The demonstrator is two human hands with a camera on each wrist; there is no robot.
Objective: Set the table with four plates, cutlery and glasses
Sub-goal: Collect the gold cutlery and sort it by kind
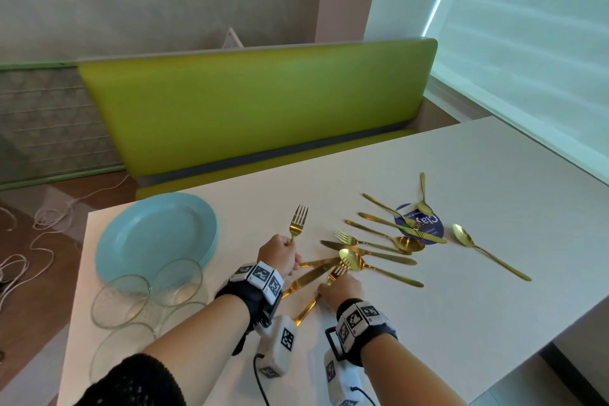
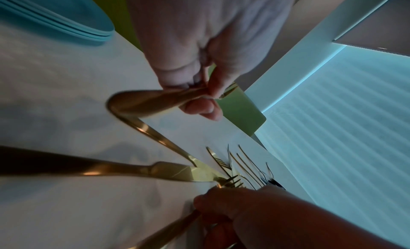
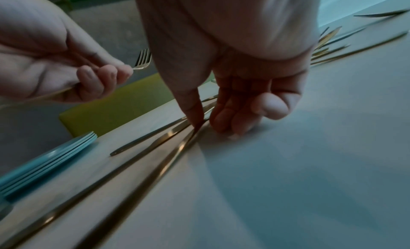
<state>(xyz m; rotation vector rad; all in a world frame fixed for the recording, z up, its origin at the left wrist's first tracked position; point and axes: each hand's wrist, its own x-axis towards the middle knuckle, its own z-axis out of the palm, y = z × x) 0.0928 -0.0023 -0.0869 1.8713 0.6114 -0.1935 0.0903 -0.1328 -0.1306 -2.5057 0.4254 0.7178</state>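
Note:
My left hand (image 1: 289, 254) grips a gold fork (image 1: 298, 224) by its handle, tines pointing away, just above the white table (image 1: 461, 273). In the left wrist view the fork's handle (image 2: 153, 102) runs out of my curled fingers (image 2: 199, 110). My right hand (image 1: 326, 290) is down on a second gold fork (image 1: 336, 272) lying on the table; thumb (image 3: 195, 117) and fingertips (image 3: 228, 124) pinch its handle. Two gold knives (image 1: 309, 275) lie between my hands. A stack of light blue plates (image 1: 155, 234) sits at the left, with several clear glasses (image 1: 145, 297) in front of it.
Several more gold spoons, forks and knives (image 1: 389, 241) are scattered to the right, some over a round blue sticker (image 1: 428, 224). A lone spoon (image 1: 487, 250) lies farther right. A green bench (image 1: 257, 109) stands behind the table. Cables lie on the floor at left.

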